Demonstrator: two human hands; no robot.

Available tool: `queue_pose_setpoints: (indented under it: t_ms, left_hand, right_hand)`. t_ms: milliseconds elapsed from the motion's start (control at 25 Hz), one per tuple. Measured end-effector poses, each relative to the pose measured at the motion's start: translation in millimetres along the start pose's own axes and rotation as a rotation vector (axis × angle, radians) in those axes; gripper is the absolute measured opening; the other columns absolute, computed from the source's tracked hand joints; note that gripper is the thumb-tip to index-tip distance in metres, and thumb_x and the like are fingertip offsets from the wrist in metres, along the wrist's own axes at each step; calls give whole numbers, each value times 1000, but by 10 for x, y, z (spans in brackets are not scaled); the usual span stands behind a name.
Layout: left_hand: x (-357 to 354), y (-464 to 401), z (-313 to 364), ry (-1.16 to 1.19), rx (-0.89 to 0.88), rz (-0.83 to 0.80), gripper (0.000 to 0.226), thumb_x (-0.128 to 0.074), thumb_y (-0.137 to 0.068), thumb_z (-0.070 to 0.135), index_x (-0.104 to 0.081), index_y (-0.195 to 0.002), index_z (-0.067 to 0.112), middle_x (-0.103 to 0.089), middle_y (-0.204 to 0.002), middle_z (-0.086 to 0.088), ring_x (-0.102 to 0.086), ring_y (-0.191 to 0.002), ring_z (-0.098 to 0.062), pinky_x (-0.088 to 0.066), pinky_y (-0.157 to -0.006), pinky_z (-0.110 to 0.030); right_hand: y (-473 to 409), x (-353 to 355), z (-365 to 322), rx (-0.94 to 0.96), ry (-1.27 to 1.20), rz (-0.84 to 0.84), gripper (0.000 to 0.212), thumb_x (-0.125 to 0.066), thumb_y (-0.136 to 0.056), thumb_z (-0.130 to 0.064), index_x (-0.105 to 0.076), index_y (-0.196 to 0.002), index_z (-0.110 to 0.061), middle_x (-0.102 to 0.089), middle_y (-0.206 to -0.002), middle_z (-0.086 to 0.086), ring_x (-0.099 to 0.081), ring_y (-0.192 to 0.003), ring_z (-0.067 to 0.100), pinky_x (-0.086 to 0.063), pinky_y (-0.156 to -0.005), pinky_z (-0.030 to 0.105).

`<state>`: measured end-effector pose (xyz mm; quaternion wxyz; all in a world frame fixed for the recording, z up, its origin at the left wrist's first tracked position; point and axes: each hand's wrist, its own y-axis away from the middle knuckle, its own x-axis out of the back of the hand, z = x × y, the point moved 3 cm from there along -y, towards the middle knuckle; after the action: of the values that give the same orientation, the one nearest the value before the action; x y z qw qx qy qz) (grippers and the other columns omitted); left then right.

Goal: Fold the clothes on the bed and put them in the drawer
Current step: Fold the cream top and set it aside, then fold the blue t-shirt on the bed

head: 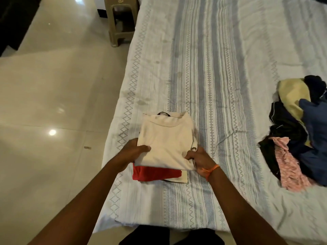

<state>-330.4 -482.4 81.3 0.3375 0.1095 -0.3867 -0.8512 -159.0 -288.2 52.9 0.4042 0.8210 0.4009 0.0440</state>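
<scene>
bed [221, 68] fills most of the view, under a white and blue striped sheet with zigzag bands, rumpled in places. floor [53, 94] to its left is glossy pale tile with light glare; a beige plastic stool [122, 20] stands beside the bed's far edge. no drawer shows.

pile [299, 128] of unfolded clothes — yellow, navy, blue, black, pink — lies well apart at the right, so by my reckoning much folding is left. stack [164, 147] of folded clothes sits near the bed's left edge: cream top uppermost, red piece and another pale one beneath.

left hand [134, 152] grips the stack's left side, thumb on top; right hand [198, 156], orange thread at the wrist, clamps its right side — likely set to lift or square it.
</scene>
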Motion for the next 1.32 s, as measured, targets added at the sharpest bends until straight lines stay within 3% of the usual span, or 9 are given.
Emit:
queue_pose_setpoints:
  t_ms: [120, 240, 360, 520, 680, 880, 960, 1120, 1320]
  left_hand:
    - [-56, -163, -650, -65, 141, 50, 37, -69, -86, 13, -56, -120, 15, -63, -102, 0, -59, -90, -16, -51, -65, -28]
    - [-202, -279, -1261, -277, 289, 80, 48, -67, -87, 13, -49, -130, 2, -59, -121, -17, -57, -104, -28, -53, -87, -37]
    - [-359, -308, -1447, -314, 314, 182, 59, -67, -89, 19, -39, -136, -3, -50, -135, -22, -51, -123, -35, -45, -102, -38]
    - [-452, -151, -1162, -455, 259, 398, 48, -61, -88, 22, -45, -128, -1, -54, -127, -21, -53, -117, -38, -46, -100, -46]
    - [-666, 2, -658, -598, 17, 491, 46, -59, -91, 25, -48, -129, 2, -54, -125, -18, -52, -117, -37, -43, -95, -42]
    - [-1491, -38, -132, -499, -190, 318, 35, -62, -87, 17, -57, -119, 4, -62, -119, -16, -56, -113, -34, -42, -94, -36]
    - [-1942, 11, 104, -467, -231, 218, 20, -58, -87, 11, -65, -103, 0, -67, -101, -16, -61, -100, -33, -44, -85, -34]
    - [-3111, 85, 522, -484, -299, 54, 26, -52, -85, 4, -47, -61, 15, -41, -60, -9, -41, -58, -20, -37, -62, -31]
    - [-4624, -193, 798, -375, -207, -16, 12, -53, -86, 13, -55, -75, 12, -52, -72, -11, -46, -67, -22, -40, -62, -34]
  right_hand:
    - [-173, 158, 626, -227, 243, 75, 36, -63, -65, 11, -63, -99, -2, -66, -82, 12, -63, -73, 24, -51, -64, 30]
    - [-297, 287, 986, -422, 404, 207, 26, -62, -78, 5, -53, -99, -9, -55, -80, 13, -52, -66, 24, -45, -61, 32]
    - [-395, 262, 1000, -326, 462, 344, 44, -63, -70, 0, -54, -114, 0, -61, -93, 17, -57, -74, 27, -50, -62, 35]
    - [-238, 224, 818, -284, 509, 378, 87, -61, -52, -17, -40, -136, -3, -56, -127, 21, -56, -113, 33, -52, -89, 41]
    - [-4, 423, 534, -259, 509, 379, 66, -65, -80, -8, -36, -139, -4, -48, -129, 17, -50, -108, 29, -43, -82, 31]
    - [445, 1075, 156, -222, 393, 393, 5, -57, -88, -7, -54, -91, -10, -50, -99, 12, -48, -81, 23, -33, -60, 25]
    - [663, 1383, 44, -214, 275, 406, 12, -53, -89, -8, -55, -77, -12, -53, -88, 11, -50, -76, 22, -31, -61, 27]
    - [1032, 2324, -214, -162, 6, 485, 9, -54, -94, -18, -60, -89, -15, -63, -84, 4, -57, -77, 19, -34, -64, 30]
    - [1142, 3889, -584, -84, -92, 556, 9, -53, -96, -20, -59, -97, -14, -63, -84, 5, -54, -67, 16, -30, -59, 27]
